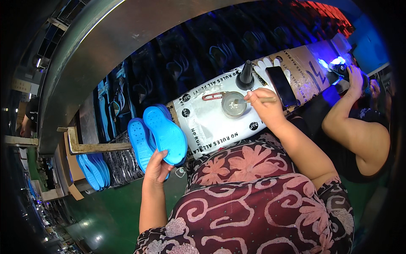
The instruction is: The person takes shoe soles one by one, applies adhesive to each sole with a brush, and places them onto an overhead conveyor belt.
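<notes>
Two blue shoe soles overlap at the left edge of the work surface; the upper sole partly covers the other sole. My left hand is closed on the near end of the upper sole, thumb on its top face. Whether those fingers also grip the lower sole is hidden. My right hand pinches a brush by its light handle. The brush tip reaches into a round cup with whitish matter inside. A red-edged tool lies against the cup's left side.
Behind the cup stands a black cone-shaped bottle. A dark phone and a white glove lie right of it on the taped, wrapped surface. More blue soles stack at left. A co-worker's arm is at right.
</notes>
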Available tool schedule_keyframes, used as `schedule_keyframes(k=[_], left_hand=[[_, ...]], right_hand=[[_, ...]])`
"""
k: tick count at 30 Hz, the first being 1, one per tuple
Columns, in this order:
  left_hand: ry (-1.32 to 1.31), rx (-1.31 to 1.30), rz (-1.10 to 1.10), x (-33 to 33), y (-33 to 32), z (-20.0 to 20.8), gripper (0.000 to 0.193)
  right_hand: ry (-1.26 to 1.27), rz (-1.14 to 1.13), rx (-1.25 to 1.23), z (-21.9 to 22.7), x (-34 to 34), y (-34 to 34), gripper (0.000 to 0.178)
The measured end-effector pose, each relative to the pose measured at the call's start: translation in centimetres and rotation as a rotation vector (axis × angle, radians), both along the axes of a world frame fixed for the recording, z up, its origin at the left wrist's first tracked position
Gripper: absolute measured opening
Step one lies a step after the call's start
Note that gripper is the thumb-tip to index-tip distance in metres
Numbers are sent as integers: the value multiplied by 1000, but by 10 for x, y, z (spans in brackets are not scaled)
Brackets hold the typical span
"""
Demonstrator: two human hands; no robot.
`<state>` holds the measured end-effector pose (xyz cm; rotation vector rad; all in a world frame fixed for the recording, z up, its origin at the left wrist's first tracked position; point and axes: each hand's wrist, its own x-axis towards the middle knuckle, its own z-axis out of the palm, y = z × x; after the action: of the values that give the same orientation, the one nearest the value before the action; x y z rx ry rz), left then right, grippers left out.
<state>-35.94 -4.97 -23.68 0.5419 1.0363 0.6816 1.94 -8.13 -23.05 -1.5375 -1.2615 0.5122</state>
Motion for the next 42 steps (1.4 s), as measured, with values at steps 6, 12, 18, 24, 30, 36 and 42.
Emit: schedule_keyframes(k=[6, 12, 18, 24, 30, 36, 42], left_hand=[[110, 318, 35, 54, -12, 35, 50], [286, 728, 113, 89, -12, 37, 58], [362, 972, 172, 112, -16, 52, 54], [465, 1064, 136, 117, -20, 57, 53], [470, 1155, 148, 117, -17, 51, 54], [490, 1119, 125, 115, -18, 52, 54], [467, 1088, 121, 117, -20, 52, 53]], right_hand=[[-302, 0, 88, -10, 5, -5, 21], [367, -58, -102, 22, -1, -22, 30], [353, 193, 41, 66, -29, -40, 30], [-144, 362, 309, 83, -51, -33, 19], [-248, 366, 297, 80, -54, -32, 17], [-244, 362, 262, 83, -47, -33, 15], [-267, 375, 288, 79, -53, -29, 10]])
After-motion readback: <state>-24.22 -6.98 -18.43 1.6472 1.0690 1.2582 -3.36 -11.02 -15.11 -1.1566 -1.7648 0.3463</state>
